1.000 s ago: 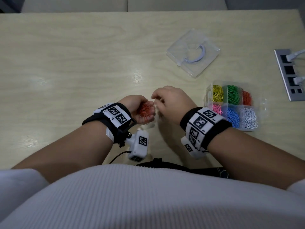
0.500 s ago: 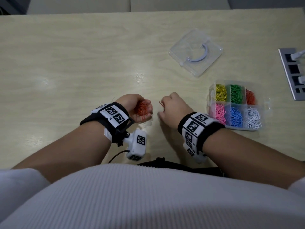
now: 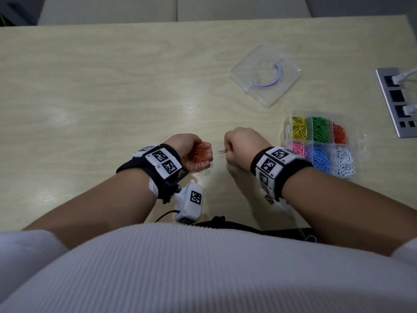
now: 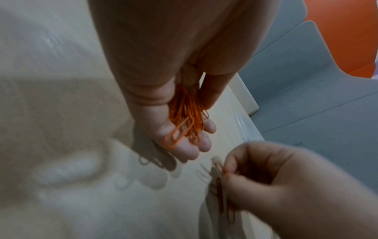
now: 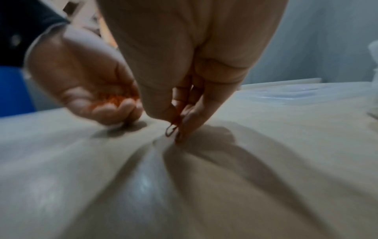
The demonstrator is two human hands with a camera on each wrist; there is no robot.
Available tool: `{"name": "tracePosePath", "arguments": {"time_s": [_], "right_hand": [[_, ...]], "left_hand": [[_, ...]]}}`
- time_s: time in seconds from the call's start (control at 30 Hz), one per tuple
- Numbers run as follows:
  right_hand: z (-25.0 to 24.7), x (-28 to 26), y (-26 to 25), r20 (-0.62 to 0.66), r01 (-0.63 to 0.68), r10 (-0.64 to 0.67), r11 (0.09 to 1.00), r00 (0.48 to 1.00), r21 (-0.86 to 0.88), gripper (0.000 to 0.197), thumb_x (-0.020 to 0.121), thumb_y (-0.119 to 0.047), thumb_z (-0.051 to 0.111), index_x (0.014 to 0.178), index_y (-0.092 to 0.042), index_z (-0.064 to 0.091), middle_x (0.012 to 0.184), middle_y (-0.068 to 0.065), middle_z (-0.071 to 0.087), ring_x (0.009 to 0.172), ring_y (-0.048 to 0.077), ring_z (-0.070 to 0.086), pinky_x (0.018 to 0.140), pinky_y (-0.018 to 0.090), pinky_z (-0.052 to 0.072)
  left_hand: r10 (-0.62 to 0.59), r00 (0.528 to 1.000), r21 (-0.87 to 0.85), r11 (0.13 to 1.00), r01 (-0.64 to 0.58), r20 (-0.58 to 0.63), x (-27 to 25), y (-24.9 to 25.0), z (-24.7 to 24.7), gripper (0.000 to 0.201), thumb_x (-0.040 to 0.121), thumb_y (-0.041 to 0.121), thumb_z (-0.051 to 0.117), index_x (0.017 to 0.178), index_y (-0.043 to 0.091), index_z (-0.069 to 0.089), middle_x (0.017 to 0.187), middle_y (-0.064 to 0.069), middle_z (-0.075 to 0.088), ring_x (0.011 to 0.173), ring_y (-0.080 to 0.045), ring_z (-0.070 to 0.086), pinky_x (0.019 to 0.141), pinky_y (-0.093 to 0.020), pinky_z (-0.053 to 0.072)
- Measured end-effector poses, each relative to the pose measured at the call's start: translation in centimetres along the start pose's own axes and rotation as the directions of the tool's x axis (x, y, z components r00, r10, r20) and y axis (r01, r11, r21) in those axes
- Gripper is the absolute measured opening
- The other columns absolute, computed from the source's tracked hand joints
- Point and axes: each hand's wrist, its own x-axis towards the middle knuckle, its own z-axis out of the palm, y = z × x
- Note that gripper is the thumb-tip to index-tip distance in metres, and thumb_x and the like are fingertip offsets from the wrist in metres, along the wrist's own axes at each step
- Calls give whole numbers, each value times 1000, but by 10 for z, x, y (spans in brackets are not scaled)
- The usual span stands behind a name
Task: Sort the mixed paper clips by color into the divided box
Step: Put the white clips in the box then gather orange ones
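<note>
Since a second ago the hands have pulled apart: the right hand (image 3: 242, 147) was right up against the left one and now sits clear of it, with a gap of bare tabletop (image 3: 90, 98) between them.

Nearest the camera, a white ribbed top fills the bottom of the head view and cuts off both forearms. Left hand (image 3: 191, 152) lies palm up, fingers (image 4: 190, 145) loosely curled round a bunch of orange paper clips (image 4: 186, 116); how many is impossible to count, they're one tangle. The right hand's thumb and fingers (image 5: 192, 119) are pinched together on a couple of orange clips (image 4: 222, 198). From above only a thin reddish sliver sticks out of the fist, and both wrist views are smeared with blur, so I can't say exactly how many. A few faint clip-like shapes lie on the tabletop under the hands; too blurry to tell clips from shadows.

Farther right sits the divided box (image 3: 356, 141), well apart from both hands: yellow, green and orange clips in the far row, pink, blue and white in the near row. Beyond it lies a clear lid (image 3: 265, 73). At the right edge a grey power strip (image 3: 392, 102) is partly cut off.
</note>
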Motion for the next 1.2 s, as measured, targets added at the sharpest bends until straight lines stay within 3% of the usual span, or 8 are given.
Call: {"name": "tracePosePath", "arguments": {"time_s": [0.2, 0.3, 0.4, 0.47, 0.63, 0.83, 1.03, 1.2], "right_hand": [[-21, -4, -24, -87, 167, -150, 957, 985, 239, 21, 89, -23, 57, 102, -27, 72, 100, -6, 69, 95, 12, 60, 87, 26, 45], [-24, -2, -15, -170, 36, 22, 944, 985, 329, 21, 88, -18, 53, 100, -21, 70, 98, -3, 68, 89, 13, 59, 81, 24, 46], [-18, 0, 2, 12, -204, 203, 973, 979, 105, 17, 88, -22, 55, 96, -13, 67, 97, 6, 67, 90, 23, 61, 77, 29, 49], [-8, -3, 2, 123, -191, 197, 980, 973, -61, 20, 89, -26, 56, 99, -10, 64, 98, 8, 65, 90, 26, 60, 70, 29, 46], [10, -5, -10, 98, -108, 122, 985, 988, -133, 19, 94, -7, 46, 107, -5, 59, 107, 14, 59, 95, 31, 59, 70, 31, 40], [9, -9, -10, 173, -134, 153, 984, 973, -119, 23, 92, -23, 51, 109, -10, 58, 111, 11, 56, 94, 28, 56, 71, 31, 41], [-14, -16, -13, -92, -61, 81, 977, 992, 203, 13, 84, -30, 56, 90, -19, 55, 91, 1, 58, 83, 21, 54, 69, 31, 44], [-40, -34, 16, -241, -11, 96, 944, 966, 331, 12, 90, -28, 53, 91, -22, 64, 88, -4, 64, 81, 14, 57, 72, 29, 45]], "left_hand": [[-11, 999, 11, 1000, 11, 45, 1, 0, 8, 23, 97, 11, 36, 95, -1, 56, 79, -15, 57, 67, -22, 58, 60, -30, 57], [-33, 996, -58, 998, 37, 81, 2, 1, 5, 26, 99, 18, 35, 88, 6, 55, 74, -11, 56, 65, -19, 55, 71, -30, 53], [-36, 997, -88, 995, 41, 61, 2, 2, -1, 28, 99, 18, 34, 83, 9, 54, 72, -9, 55, 65, -19, 54, 75, -29, 50], [-25, 998, -99, 995, 29, 49, 1, 4, -5, 27, 99, 18, 34, 83, 9, 54, 71, -9, 56, 65, -19, 55, 69, -29, 53], [-11, 999, -129, 992, 15, 35, 1, 8, -9, 27, 98, 17, 34, 82, 10, 53, 70, -9, 55, 62, -18, 54, 71, -29, 52], [-14, 999, -59, 998, 15, 29, 1, 4, -5, 29, 99, 18, 31, 81, 11, 53, 69, -8, 54, 63, -18, 54, 66, -27, 51], [-36, 999, -16, 999, 36, 28, 0, 3, 17, 28, 99, 18, 36, 82, 6, 55, 75, -14, 57, 72, -25, 57, 53, -25, 54], [15, 996, -25, 1000, -13, 91, 1, 11, 60, 20, 97, 13, 38, 99, 3, 56, 76, -10, 60, 67, -18, 60, 63, -30, 57]]}}
